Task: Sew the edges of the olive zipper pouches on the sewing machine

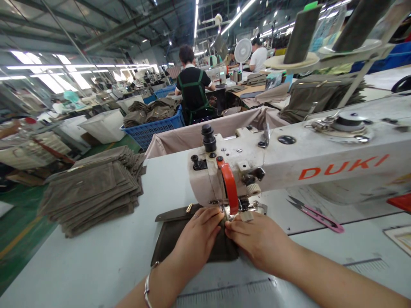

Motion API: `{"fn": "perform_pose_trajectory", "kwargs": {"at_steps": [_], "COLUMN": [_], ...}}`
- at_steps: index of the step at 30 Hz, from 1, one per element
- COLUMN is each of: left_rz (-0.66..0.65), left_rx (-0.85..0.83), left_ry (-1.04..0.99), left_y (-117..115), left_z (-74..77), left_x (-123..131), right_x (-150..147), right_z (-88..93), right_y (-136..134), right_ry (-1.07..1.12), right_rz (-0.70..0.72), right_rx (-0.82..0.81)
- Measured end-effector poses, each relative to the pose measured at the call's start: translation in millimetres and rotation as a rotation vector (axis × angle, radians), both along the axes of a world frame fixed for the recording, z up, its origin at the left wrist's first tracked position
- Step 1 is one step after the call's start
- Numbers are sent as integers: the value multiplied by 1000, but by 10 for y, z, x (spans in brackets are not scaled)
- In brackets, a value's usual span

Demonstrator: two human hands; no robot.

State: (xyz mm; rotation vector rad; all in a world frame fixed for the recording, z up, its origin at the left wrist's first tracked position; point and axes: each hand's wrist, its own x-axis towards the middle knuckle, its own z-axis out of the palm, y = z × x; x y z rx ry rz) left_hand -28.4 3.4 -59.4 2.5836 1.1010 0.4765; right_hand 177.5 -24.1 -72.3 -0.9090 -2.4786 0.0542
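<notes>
A dark olive-brown fabric piece point(170, 239) with a gold zipper pull point(189, 208) lies at the front of the white sewing machine point(205, 179). My left hand point(201, 233) presses on it with closed fingers, the tips close beside the presser foot. From the other side, my right hand point(253, 235) pinches the cloth's edge, its fingertips nearly meeting those of the left. An orange-red guard point(228, 186) stands in front of the needle area, and the needle itself is hidden. Part of the fabric is covered by both hands.
Left of the machine a pile of similar fabric pieces point(96, 188) rests on the pale table. Pink-handled thread snips point(317, 216) lie to the right under the machine arm. Ruler markings point(224, 293) run along the front. Beyond are a blue crate point(154, 132) and a seated co-worker point(194, 85).
</notes>
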Motion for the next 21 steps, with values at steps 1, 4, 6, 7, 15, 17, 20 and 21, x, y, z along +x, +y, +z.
{"fn": "perform_pose_trajectory", "kwargs": {"at_steps": [1, 4, 6, 7, 15, 17, 20, 21], "left_rz": [10, 15, 13, 9, 1, 0, -26, -42], "left_rx": [10, 39, 54, 58, 10, -5, -34, -35], "left_ry": [-12, -34, -36, -37, -28, 2, 81, 111], "left_y": [0, 6, 4, -1, -5, -1, -72, -118], "left_z": [-11, -28, -25, -22, -36, -5, 73, 96], "left_x": [8, 27, 33, 33, 6, -1, -38, -57], "right_x": [4, 25, 40, 46, -15, 11, 187, 273], "right_z": [-4, -20, -23, -21, -32, 12, 213, 299], "right_y": [5, 28, 39, 40, 18, 18, -10, -25], "right_ry": [2, 11, 20, 21, 27, 33, 34, 30], "right_rz": [-2, -7, -7, -7, -9, -2, 6, -4], "right_rx": [-4, -12, -10, -11, -22, -37, -173, -236]}}
